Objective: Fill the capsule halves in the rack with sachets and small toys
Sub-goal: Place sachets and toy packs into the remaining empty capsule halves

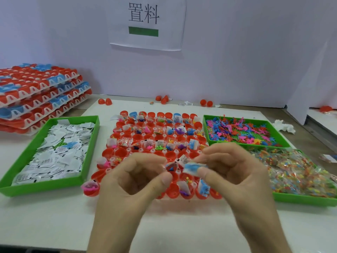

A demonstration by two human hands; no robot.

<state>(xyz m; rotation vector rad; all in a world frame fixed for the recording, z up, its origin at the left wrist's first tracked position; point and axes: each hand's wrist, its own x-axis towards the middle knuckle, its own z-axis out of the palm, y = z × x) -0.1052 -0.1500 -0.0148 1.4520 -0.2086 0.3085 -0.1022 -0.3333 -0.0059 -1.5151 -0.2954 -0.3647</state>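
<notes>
1. Both hands hover over the near edge of the rack. The right hand pinches a white sachet with a blue toy on it between thumb and fingers. The left hand is curled just beside it; blur hides whether it holds anything.
2. The white table carries everything.
3. The rack lies in the middle of it. Its red capsule halves are partly filled with sachets and toys, and some are empty.
4. A stack of racks stands at the far left.
5. Left of the rack, a green tray holds white sachets.
6. On the right, the near tray holds clear bead packets, and the far tray holds small toys.
</notes>
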